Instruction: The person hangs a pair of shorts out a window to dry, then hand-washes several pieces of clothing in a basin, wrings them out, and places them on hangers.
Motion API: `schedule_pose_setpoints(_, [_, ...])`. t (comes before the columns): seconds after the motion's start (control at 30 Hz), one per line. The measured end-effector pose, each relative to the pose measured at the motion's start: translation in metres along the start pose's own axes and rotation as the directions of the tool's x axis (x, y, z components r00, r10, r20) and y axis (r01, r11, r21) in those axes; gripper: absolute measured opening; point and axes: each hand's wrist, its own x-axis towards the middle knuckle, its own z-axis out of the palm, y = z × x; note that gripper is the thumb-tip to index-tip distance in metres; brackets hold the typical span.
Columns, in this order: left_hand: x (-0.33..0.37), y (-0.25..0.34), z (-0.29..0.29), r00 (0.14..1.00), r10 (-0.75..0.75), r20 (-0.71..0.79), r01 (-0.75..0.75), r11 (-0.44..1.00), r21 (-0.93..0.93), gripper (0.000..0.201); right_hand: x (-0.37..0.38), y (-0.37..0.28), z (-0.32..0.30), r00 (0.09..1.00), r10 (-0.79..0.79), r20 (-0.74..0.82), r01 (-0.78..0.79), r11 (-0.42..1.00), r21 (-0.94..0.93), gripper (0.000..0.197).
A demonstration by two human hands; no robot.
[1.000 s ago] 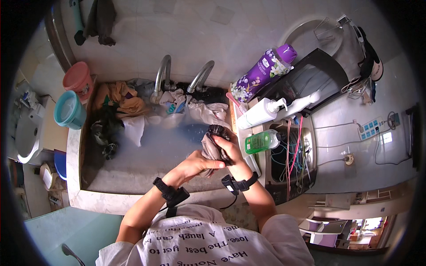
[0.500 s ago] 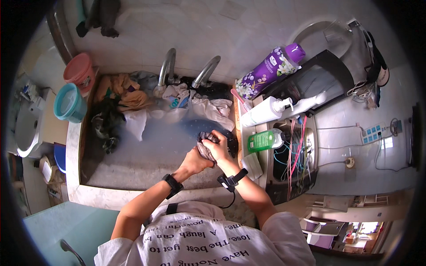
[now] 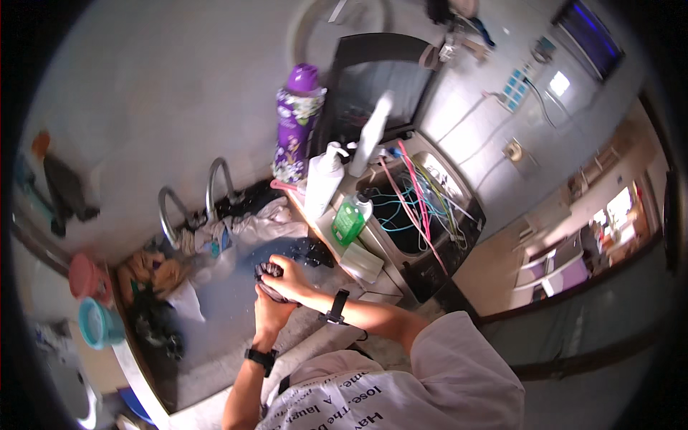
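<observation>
Over the near part of a stone wash basin with cloudy water, both my hands grip a small, crumpled dark cloth. My left hand is closed round its lower end, and my right hand is wrapped round the upper end. The two hands touch, hiding much of the cloth. In the water behind them lie white garments. An orange-brown garment and a dark garment are heaped at the basin's left side.
Two curved taps rise behind the basin. On the right ledge stand a purple bottle, a white pump bottle and a green bottle. Beyond is an open-lidded machine with coloured hangers. Turquoise and pink buckets stand left.
The view has swung to the right and tilted, so the basin sits lower left and more of the room shows. Both hands still grip the cloth.
</observation>
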Motion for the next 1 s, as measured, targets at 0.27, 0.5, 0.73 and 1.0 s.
schedule_pose_setpoints(0.27, [-0.022,0.015,-0.024,0.908,-0.072,0.413,0.327,0.739,-0.59,0.036,-0.009,-0.03,-0.045,0.978,-0.048,0.202,0.044,0.999,0.028,0.055])
schedule_pose_setpoints(0.5, [-0.041,0.02,-0.052,0.963,-0.036,0.267,0.23,0.627,-0.745,0.031,-0.04,-0.071,-0.133,0.989,0.044,0.141,-0.086,0.946,0.311,0.034])
schedule_pose_setpoints(0.73, [-0.079,0.052,-0.064,0.965,0.111,0.238,0.147,0.521,-0.84,0.051,-0.1,-0.066,-0.181,0.984,-0.052,0.172,0.043,0.998,0.053,0.024])
schedule_pose_setpoints(1.0, [-0.127,0.06,-0.071,0.975,0.193,0.107,-0.01,0.524,-0.852,0.051,-0.114,-0.098,-0.234,0.947,0.204,0.248,-0.231,0.969,0.087,0.018])
